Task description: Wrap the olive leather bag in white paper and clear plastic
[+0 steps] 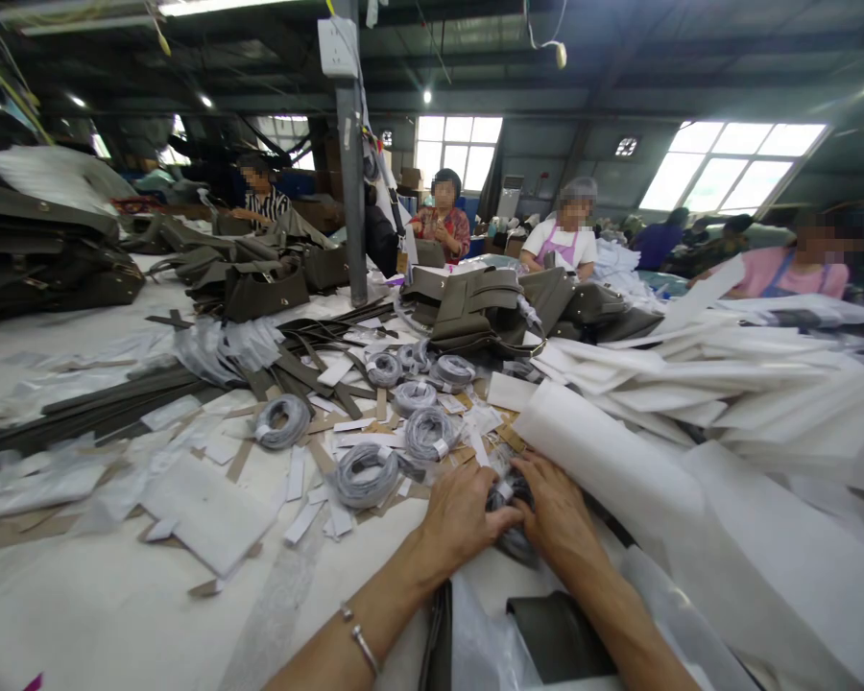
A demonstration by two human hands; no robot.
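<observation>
In the lower middle of the head view, my left hand [461, 518] and my right hand [560, 513] close around a dark coiled strap [510, 491] from either side. The coil looks wrapped in clear film and has a pale band; my fingers and thumbs hide part of it. Just beyond my left hand lie similar grey coils [364, 474], several of them banded in white. Below my wrists, a dark olive leather piece [563, 633] rests partly under clear plastic.
White padding sheets [619, 461] are heaped at the right. Olive handbags [475, 307] stand at the back. Long dark straps [108, 408] and paper scraps [208, 513] cover the table's left. A metal post [351, 192] rises behind; several co-workers sit beyond.
</observation>
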